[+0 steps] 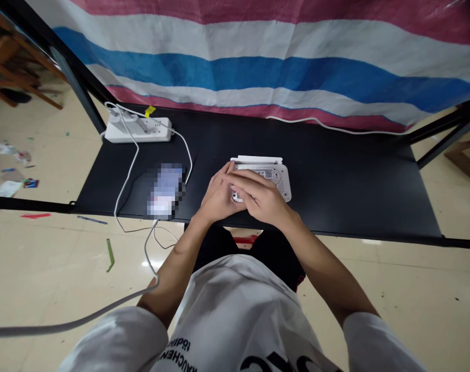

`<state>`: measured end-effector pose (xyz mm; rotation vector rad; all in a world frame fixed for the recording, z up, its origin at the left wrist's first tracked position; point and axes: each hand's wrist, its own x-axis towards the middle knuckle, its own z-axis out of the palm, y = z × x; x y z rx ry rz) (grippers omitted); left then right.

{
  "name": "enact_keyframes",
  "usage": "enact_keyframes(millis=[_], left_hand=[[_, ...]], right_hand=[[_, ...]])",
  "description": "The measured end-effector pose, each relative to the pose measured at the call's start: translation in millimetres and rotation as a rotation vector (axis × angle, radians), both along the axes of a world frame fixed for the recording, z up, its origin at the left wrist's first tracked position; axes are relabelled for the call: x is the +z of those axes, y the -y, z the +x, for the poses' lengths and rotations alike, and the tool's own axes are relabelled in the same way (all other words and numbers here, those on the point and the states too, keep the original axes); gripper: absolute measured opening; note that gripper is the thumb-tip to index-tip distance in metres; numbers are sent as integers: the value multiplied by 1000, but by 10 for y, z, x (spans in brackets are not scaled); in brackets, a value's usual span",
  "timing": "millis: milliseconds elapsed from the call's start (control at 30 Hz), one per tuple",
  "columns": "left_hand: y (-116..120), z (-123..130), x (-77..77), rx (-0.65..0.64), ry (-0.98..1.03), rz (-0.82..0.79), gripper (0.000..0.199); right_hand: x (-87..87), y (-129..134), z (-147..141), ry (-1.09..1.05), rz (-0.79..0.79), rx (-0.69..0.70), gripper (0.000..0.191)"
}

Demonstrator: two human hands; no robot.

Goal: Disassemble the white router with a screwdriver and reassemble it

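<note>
The router [280, 181] lies on the black desk [335, 175] near its front edge, vented face up. Left hand [218, 196]: grip closed, fingers against the router. Right hand [258, 197]: grip closed over the router, fingers lying across the left hand. A phone [165, 191], blurred, lies left of the hands, not touching them. A power strip [137, 129] stands behind the phone, with white cables [126, 173] running from it.

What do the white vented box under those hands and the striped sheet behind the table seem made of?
The white vented box looks like matte moulded plastic, judging by its crisp holes. The striped sheet looks like woven plastic tarpaulin, with soft creases and slight sheen.
</note>
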<state>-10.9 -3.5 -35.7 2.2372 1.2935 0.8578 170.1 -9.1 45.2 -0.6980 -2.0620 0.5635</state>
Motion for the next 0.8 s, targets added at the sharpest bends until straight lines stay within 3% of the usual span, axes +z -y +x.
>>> enact_keyframes(millis=[167,333,467,633,800], left_hand=[[-7,-4,8,-16,-39,9,93],[-5,-8,-25,-16,-8,40,102],[-7,-17,-37,-24,-21,47,99],[-20,-7,7,-50,-31,107,105],[-8,-4,42,-94,-63,106,96]], right_hand=[[-19,5,-11,-88,30,-34,34],[-33,7,-25,-78,5,-33,41],[-57,6,-19,-94,26,-88,27],[-43,5,-30,-37,22,-9,41],[-26,-17,-31,-109,48,-97,24]])
